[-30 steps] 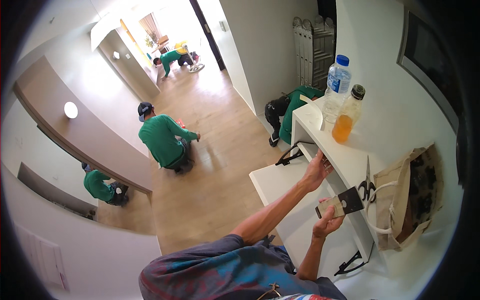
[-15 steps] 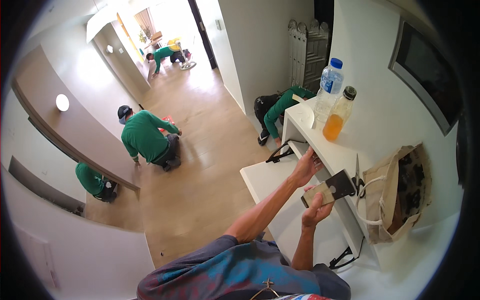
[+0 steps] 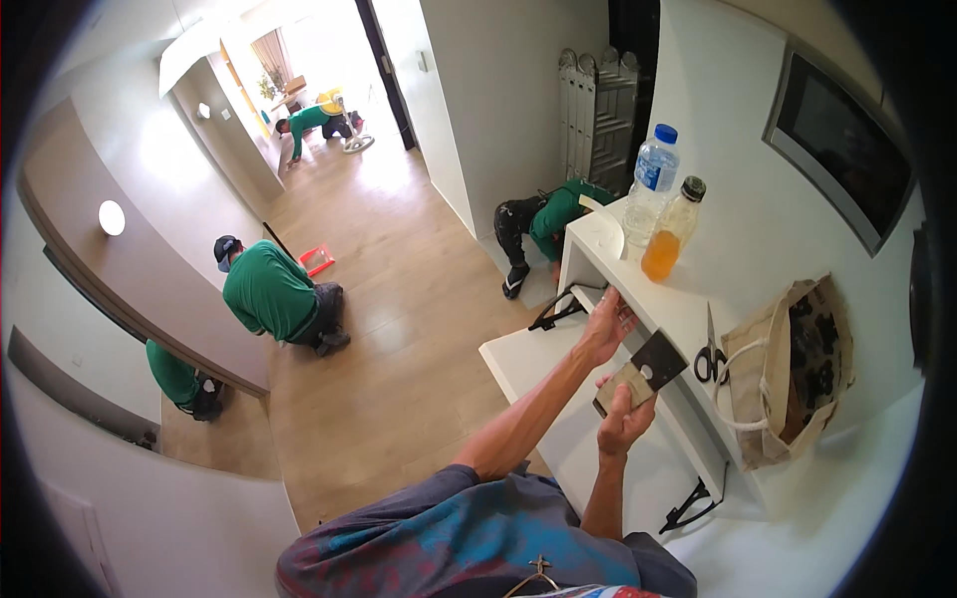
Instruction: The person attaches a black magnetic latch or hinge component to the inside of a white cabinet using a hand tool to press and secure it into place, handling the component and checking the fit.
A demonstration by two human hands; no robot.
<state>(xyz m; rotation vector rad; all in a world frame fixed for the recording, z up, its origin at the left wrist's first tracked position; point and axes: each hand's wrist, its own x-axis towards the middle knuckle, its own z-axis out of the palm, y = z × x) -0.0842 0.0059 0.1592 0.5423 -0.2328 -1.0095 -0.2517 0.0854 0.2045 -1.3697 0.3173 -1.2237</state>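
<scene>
My left hand point(image 3: 604, 331) reaches to the front opening of a white wall cabinet point(image 3: 692, 311), its fingers stretched out and touching near the upper edge; their tips are partly hidden. In my right hand point(image 3: 624, 427) is a flat scraper-like tool point(image 3: 660, 361) with a beige grip and a broad dark blade bearing a pale spot. My thumb presses on the grip, and the blade lies close to the cabinet's edge. Below both hands hangs the cabinet's lowered white flap point(image 3: 520, 367), held by black hinge arms point(image 3: 692, 506).
On the cabinet top stand a clear blue-capped bottle point(image 3: 650, 194), a bottle of orange liquid point(image 3: 662, 254), black-handled scissors point(image 3: 710, 364) and a canvas bag point(image 3: 796, 384). A folded ladder point(image 3: 596, 120) leans behind. Co-workers in green kneel on the floor, one beside a red tray point(image 3: 316, 260).
My right hand has tilted the scraper-like tool and drawn it slightly left; my left hand stays at the opening. The kneeling co-worker has pulled in an arm, and the red tray shows more fully.
</scene>
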